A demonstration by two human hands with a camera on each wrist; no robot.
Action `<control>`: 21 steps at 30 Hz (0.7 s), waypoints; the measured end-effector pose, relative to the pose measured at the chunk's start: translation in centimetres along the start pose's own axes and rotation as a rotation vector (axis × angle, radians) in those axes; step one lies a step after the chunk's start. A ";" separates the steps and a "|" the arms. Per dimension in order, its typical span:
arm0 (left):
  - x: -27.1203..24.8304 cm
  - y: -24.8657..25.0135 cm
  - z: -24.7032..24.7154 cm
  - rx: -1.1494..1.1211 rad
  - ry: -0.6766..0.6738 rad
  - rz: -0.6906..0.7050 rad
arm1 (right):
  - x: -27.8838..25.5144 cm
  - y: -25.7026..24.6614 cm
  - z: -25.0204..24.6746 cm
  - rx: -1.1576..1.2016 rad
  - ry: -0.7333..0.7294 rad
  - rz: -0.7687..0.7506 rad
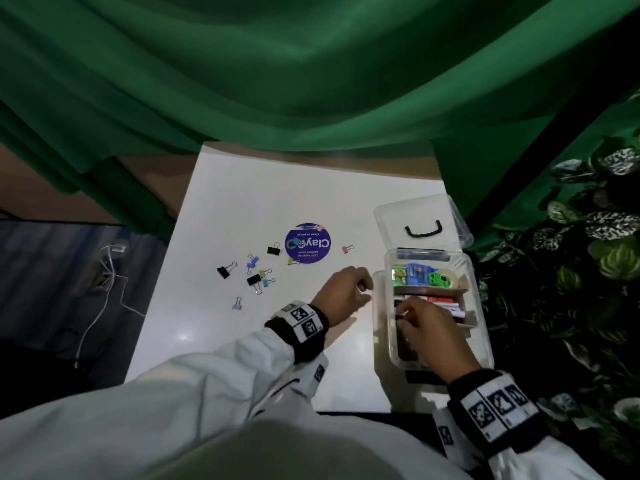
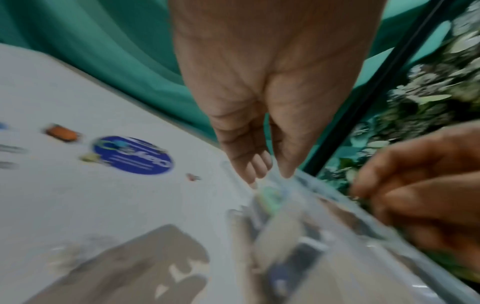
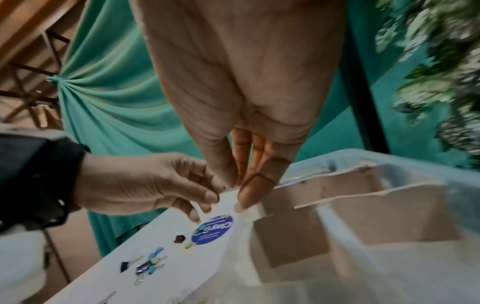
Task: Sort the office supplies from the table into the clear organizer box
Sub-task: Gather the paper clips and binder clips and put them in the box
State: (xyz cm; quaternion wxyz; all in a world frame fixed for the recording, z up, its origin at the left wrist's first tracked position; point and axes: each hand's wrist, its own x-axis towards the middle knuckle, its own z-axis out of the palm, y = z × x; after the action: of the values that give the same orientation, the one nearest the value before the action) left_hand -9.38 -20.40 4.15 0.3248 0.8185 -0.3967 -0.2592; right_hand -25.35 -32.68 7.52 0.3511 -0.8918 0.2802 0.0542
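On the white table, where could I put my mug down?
The table is bare beyond the purple sticker toward the green curtain, and near the left sleeve. Binder clips crowd the left; the organizer box fills the right.

White sleeves (image 1: 214, 382), black tagged wristbands (image 1: 301, 327).
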 end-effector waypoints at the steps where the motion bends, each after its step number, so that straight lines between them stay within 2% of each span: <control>1: -0.4 -2.2 -0.5 0.043 0.012 -0.078 | 0.5 -0.9 0.8 0.017 -0.010 -0.040; 3: -1.5 -6.5 -1.2 0.142 0.003 -0.232 | 1.5 -2.7 3.0 0.033 -0.064 -0.107; 5: -2.9 -10.1 -1.5 0.220 -0.060 -0.341 | 2.5 -4.1 5.7 0.023 -0.135 -0.113; 8: -4.3 -13.4 -1.1 0.333 -0.214 -0.383 | 4.0 -5.0 9.8 -0.071 -0.265 -0.048; 11: -4.7 -14.1 0.2 0.354 -0.234 -0.346 | 5.1 -4.6 12.6 -0.164 -0.330 0.022; 21: -2.4 -15.7 0.2 0.369 -0.230 -0.061 | 8.2 -3.8 17.2 -0.240 -0.201 -0.013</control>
State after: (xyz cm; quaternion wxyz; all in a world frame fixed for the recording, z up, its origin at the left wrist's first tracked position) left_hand -3.31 -11.01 -7.20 0.1140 0.8408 -0.4469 -0.2835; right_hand -14.75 -22.92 -5.45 0.2686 -0.9192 0.2296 0.1739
